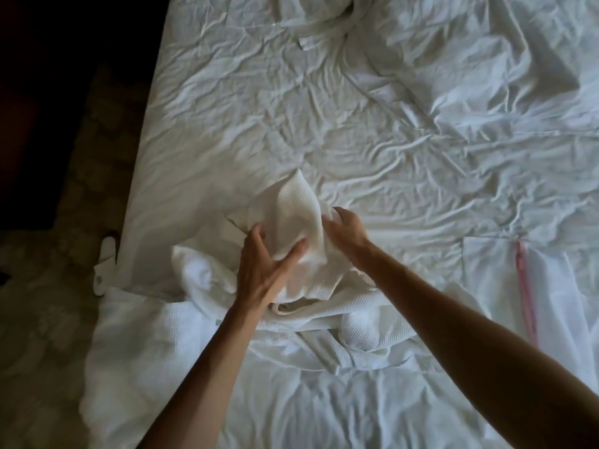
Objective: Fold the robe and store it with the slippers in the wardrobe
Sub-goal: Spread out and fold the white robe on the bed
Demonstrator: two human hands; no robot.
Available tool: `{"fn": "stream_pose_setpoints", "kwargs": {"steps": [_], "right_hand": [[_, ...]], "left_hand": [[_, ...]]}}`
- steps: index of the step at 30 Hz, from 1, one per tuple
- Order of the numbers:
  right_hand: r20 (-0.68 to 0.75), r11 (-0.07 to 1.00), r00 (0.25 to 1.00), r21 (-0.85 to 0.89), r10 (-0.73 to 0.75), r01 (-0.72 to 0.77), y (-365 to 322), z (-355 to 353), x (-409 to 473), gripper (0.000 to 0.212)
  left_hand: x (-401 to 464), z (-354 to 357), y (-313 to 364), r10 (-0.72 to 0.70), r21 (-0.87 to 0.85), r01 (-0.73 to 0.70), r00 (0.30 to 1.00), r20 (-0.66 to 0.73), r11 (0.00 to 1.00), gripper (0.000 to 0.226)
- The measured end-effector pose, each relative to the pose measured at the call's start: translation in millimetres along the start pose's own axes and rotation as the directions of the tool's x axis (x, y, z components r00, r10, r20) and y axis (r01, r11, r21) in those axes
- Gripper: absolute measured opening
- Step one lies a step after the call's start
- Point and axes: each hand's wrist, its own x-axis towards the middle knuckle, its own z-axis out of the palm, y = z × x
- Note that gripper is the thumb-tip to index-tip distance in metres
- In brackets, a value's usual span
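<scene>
Here, a white waffle-weave robe (291,222) is seen bunched on the near left part of a bed (389,140) covered by a creased white sheet. A raised fold of the robe is gripped by the left hand (269,264), its thumb and fingers spread and curled over the cloth. The right edge of the same fold is pinched by the right hand (346,228), whose fingers are curled into the fabric. The rest of the robe is spread towards the near edge, partly under both forearms. A white slipper (105,264) is wedged at the bed's left edge, beside the dark patterned floor (64,189). On the near right, a white mesh bag with a pink zip (526,286) lies flat; what it holds cannot be told. More white cloth (317,24) is heaped at the far side.
</scene>
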Motion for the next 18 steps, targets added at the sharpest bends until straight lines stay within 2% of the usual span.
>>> {"fn": "stream_pose_setpoints", "kwargs": {"steps": [2, 3, 5, 8, 9, 11, 14, 17, 18], "right_hand": [[-0.033, 0.99, 0.991, 0.055, -0.131, 0.133, 4, 0, -23, 0.02], [-0.031, 0.984, 0.988, 0.087, -0.151, 0.154, 5, 0, -33, 0.023], [-0.022, 0.981, 0.991, 0.137, -0.136, 0.137, 7, -3, -49, 0.026], [-0.059, 0.98, 0.989, 0.138, -0.135, 0.142, 10, -11, -63, 0.029], [-0.063, 0.98, 0.989, 0.139, -0.137, 0.145, 9, -14, -65, 0.028], [-0.054, 0.977, 0.992, 0.174, -0.118, 0.126, 3, -22, -68, 0.036], [-0.066, 0.974, 0.994, 0.203, -0.089, 0.101, -25, -43, -65, 0.044], [-0.061, 0.974, 0.975, 0.061, -0.213, 0.216, -58, -67, -55, 0.012], [-0.016, 0.958, 0.958, 0.017, -0.287, 0.287, -71, -75, -52, 0.021]], "left_hand": [[20, 3, 18, -0.085, -0.188, 0.098, 0.993, 0.075, 0.977, 0.099], [28, 4, 26, -0.136, -0.25, 0.158, 0.986, 0.1, 0.955, 0.097], [38, 6, 38, -0.132, -0.26, 0.153, 0.986, 0.098, 0.953, 0.084], [35, 7, 55, 0.095, -0.233, -0.092, 0.996, 0.002, 0.968, 0.037], [32, 5, 64, 0.17, -0.229, -0.169, 0.985, -0.015, 0.958, 0.029], [22, -4, 87, 0.342, -0.168, -0.337, 0.94, -0.001, 0.926, 0.028], [8, -26, 130, 0.5, -0.077, -0.494, 0.852, 0.154, 0.866, 0.026], [-9, -56, 170, 0.533, -0.069, -0.544, 0.778, 0.332, 0.836, 0.032], [-15, -67, 181, 0.528, -0.082, -0.543, 0.754, 0.39, 0.836, 0.025]]}}
